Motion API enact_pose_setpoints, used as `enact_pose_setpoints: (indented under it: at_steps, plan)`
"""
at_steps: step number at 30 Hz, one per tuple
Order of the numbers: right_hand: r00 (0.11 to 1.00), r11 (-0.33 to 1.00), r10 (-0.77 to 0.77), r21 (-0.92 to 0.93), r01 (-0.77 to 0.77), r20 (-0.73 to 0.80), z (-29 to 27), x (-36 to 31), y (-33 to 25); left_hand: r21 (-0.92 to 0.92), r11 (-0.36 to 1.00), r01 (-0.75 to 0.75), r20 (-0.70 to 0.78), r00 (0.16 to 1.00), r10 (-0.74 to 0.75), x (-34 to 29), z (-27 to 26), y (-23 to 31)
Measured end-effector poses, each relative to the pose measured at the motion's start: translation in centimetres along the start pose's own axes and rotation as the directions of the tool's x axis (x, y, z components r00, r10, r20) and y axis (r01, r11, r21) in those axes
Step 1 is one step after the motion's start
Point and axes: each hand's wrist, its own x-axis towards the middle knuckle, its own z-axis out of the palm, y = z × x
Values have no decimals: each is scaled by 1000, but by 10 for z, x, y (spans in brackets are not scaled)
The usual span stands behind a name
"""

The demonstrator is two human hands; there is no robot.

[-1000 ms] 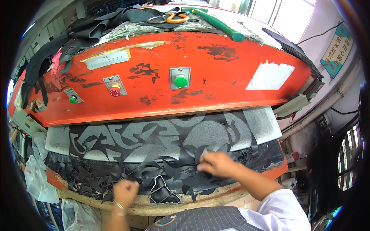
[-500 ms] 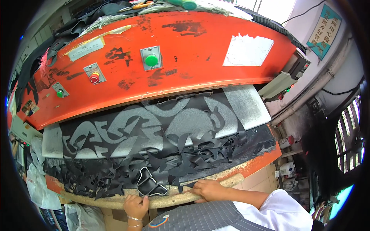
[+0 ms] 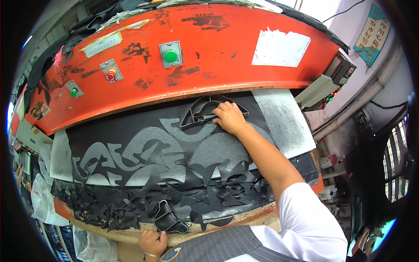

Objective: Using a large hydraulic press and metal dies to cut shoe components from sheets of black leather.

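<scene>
My right hand (image 3: 229, 117) reaches far across the press bed and grips a dark metal cutting die (image 3: 190, 117) by its crossbar. The die has a curved, half-round outline and lies on a black leather-like sheet (image 3: 118, 115) near the press's lower edge. Cut-out shapes in the sheet show the grey-white board (image 3: 286, 126) beneath. Curled at the near edge, my left hand (image 3: 152, 242) is closed on the wooden rail (image 3: 196, 237), its thumb raised. A smaller, three-lobed cutting die (image 3: 166, 220) sits beside it, with only its metal rim and inner bars showing.
An orange-red press beam (image 3: 227, 56) spans above the bed, with a green button (image 3: 170, 56) and a red knob (image 3: 111, 75). Dark scraps (image 3: 118, 203) heap along the near side. A control box (image 3: 334, 76) juts out at right. Plastic bags (image 3: 46, 201) hang at left.
My right hand has left the wooden rail and reached forward onto the half-round die, which now shows more fully from under the beam. Dark sheet now covers the far cut-outs. My left hand stays near the rail.
</scene>
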Motion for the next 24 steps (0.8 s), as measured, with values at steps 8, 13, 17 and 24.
enact_pose_setpoints:
  at_steps: [8,13,17,24]
  plan:
    - [988,969,-44,236,79,-151,-11,-17,17,22,1000,19,-8,1000,-19,-11,8,-5]
    - [984,937,115,345,-62,-134,-95,-90,4,8,1000,14,-41,999,-14,-9,7,-5]
    - [993,978,-57,205,35,104,-139,-185,-21,26,999,19,-13,1000,-19,-12,7,-4]
    - [946,927,-151,372,35,287,-162,-267,-69,3,998,68,-9,998,-68,-7,13,-3]
